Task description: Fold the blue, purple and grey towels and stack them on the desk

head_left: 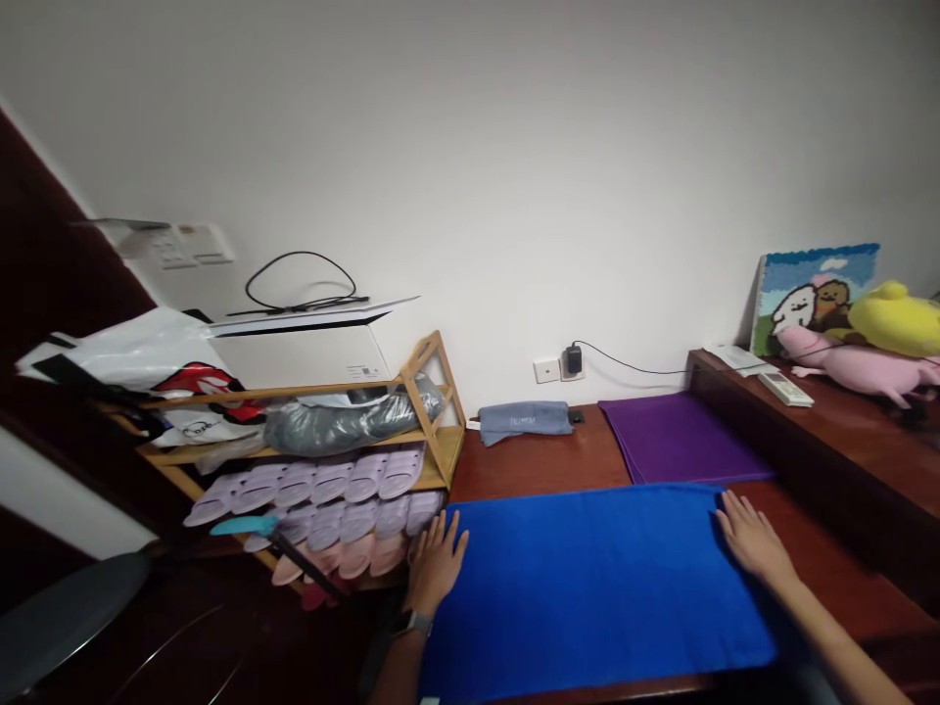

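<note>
A blue cloth point(594, 587) lies spread flat on the reddish-brown wooden table point(529, 465). At its left edge is my left hand point(439, 560), fingers stretched out, with a watch on the wrist. My right hand point(756, 534) rests at the cloth's right edge near the far corner, fingers extended and flat. Neither hand grips anything that I can see. Just beyond the blue cloth sits a folded purple cloth point(682, 438). Farther left, near the wall, is a grey-blue folded fabric item point(525, 419) with lettering on it.
On the left a wooden rack point(433, 411) carries several lilac and pink slippers point(330, 482), a white box point(308, 352) and a plastic bag point(154, 352). A raised ledge at right holds a remote control point(784, 389), a pink plush toy point(852, 362) and a picture point(815, 294). A charger point(574, 358) is plugged into the wall.
</note>
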Tool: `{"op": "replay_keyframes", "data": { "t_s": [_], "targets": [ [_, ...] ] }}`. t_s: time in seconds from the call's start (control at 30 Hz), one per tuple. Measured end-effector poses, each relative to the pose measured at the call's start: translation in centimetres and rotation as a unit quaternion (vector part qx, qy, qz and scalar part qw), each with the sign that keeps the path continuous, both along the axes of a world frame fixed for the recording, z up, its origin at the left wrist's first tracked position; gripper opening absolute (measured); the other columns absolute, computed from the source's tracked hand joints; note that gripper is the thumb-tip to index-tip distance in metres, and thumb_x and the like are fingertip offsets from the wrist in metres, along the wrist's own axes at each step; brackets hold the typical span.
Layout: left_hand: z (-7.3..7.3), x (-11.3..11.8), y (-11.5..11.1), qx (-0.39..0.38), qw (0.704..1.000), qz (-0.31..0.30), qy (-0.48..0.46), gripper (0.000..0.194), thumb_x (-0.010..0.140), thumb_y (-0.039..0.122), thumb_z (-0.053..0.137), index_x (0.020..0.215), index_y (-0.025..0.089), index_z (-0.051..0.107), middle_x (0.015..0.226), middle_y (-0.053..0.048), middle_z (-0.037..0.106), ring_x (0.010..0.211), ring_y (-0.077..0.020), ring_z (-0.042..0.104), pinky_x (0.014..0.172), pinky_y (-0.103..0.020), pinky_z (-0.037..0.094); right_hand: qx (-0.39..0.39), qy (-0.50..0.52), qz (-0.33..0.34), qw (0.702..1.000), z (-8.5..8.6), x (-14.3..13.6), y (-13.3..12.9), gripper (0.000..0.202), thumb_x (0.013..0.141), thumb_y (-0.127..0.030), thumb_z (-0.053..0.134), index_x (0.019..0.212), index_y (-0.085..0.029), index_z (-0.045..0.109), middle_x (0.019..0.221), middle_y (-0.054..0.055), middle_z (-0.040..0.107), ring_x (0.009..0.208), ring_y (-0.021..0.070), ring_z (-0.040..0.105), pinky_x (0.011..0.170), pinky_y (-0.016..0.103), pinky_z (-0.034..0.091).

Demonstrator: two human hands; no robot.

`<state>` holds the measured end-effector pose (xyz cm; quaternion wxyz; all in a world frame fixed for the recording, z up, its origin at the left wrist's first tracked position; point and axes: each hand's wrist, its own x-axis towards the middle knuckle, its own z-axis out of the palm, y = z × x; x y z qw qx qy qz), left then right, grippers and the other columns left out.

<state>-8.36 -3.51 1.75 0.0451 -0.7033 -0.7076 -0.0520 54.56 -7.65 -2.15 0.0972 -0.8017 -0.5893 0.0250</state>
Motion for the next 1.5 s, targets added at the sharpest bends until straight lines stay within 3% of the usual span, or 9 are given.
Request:
{"op": "replay_keyframes", "data": {
  "t_s": [0.23,0.33,0.43,0.53,0.73,0.9,1.1,1.37,1.5],
  "targets": [
    [1.5,6.5,2.2,-0.013,0.992,-0.121,-0.042,0.058,0.108,0.049,0.032,0.16,0.025,0.042,0.169,-0.008,0.033,0.157,-0.0249,0.029,0.128,-0.046,0.023,0.034,0.08,0.285,0.955,5.0,-22.0,3.0,0.073,0.105,-0.056,0.018,0.163,-0.015,0.034,0.169,0.008,0.032,0.158,0.0238,0.025,0.13,0.045,0.018],
    [1.3,6.5,3.0,-0.05,0.991,-0.119,-0.044,0.059,0.107,0.055,0.033,0.161,0.031,0.039,0.169,-0.005,0.032,0.157,-0.0258,0.027,0.128,-0.049,0.022,-0.006,0.092,0.306,0.947,4.4,-25.4,3.8,0.072,0.104,-0.059,0.019,0.164,-0.02,0.034,0.169,0.007,0.031,0.158,0.0239,0.024,0.13,0.046,0.018],
    [0.5,3.7,3.1,-0.036,0.994,-0.096,-0.029,0.061,0.107,0.057,0.033,0.162,0.031,0.037,0.17,-0.007,0.031,0.158,-0.0274,0.026,0.127,-0.052,0.022,-0.004,0.072,0.263,0.962,2.6,-20.5,3.7,0.07,0.104,-0.057,0.022,0.163,-0.022,0.035,0.168,0.006,0.034,0.158,0.0249,0.026,0.129,0.05,0.019],
    [0.0,1.4,2.6,-0.02,0.997,-0.077,-0.016,0.06,0.107,0.055,0.033,0.162,0.03,0.038,0.169,-0.008,0.032,0.157,-0.028,0.028,0.126,-0.053,0.025,-0.011,0.032,0.178,0.983,0.8,-10.9,2.9,0.07,0.103,-0.054,0.022,0.164,-0.023,0.033,0.169,0.004,0.032,0.158,0.0261,0.024,0.128,0.052,0.019],
    [0.2,1.7,2.3,-0.009,0.998,-0.065,-0.01,0.058,0.108,0.053,0.036,0.161,0.029,0.04,0.169,-0.009,0.032,0.157,-0.0286,0.028,0.126,-0.052,0.025,-0.06,-0.005,-0.006,0.998,-0.6,3.5,1.5,0.074,0.1,-0.05,0.018,0.164,-0.017,0.033,0.17,0.007,0.03,0.158,0.0274,0.026,0.127,0.049,0.024],
    [0.0,1.7,2.4,0.001,0.998,-0.069,-0.006,0.058,0.108,0.053,0.034,0.161,0.029,0.04,0.169,-0.009,0.034,0.156,-0.0285,0.029,0.125,-0.052,0.026,-0.008,-0.052,-0.004,0.999,0.6,1.0,1.8,0.072,0.1,-0.045,0.019,0.161,-0.014,0.039,0.168,0.01,0.034,0.158,0.0297,0.026,0.127,0.055,0.019],
    [0.3,1.8,2.2,-0.006,0.998,-0.069,0.003,0.058,0.108,0.051,0.033,0.161,0.028,0.04,0.169,-0.01,0.034,0.157,-0.0283,0.029,0.126,-0.051,0.025,0.028,0.006,0.162,0.986,1.4,-7.7,2.5,0.07,0.102,-0.056,0.023,0.164,-0.024,0.034,0.169,0.005,0.034,0.158,0.0256,0.025,0.128,0.051,0.021],
    [1.3,1.8,2.1,-0.02,0.997,-0.07,-0.001,0.057,0.108,0.049,0.035,0.161,0.028,0.04,0.168,-0.01,0.034,0.156,-0.0295,0.029,0.126,-0.053,0.024,-0.042,-0.004,0.01,0.999,0.7,0.4,1.0,0.074,0.1,-0.048,0.018,0.163,-0.012,0.033,0.17,0.01,0.032,0.157,0.0306,0.026,0.127,0.054,0.023],
    [1.8,4.8,0.8,0.021,0.992,-0.124,-0.02,0.055,0.109,0.043,0.032,0.161,0.026,0.039,0.169,-0.009,0.035,0.156,-0.0271,0.03,0.127,-0.052,0.022,0.051,-0.015,0.071,0.996,2.1,-3.6,-1.1,0.073,0.101,-0.047,0.018,0.159,-0.008,0.042,0.167,0.014,0.036,0.157,0.0328,0.027,0.127,0.055,0.022]
  ]
}}
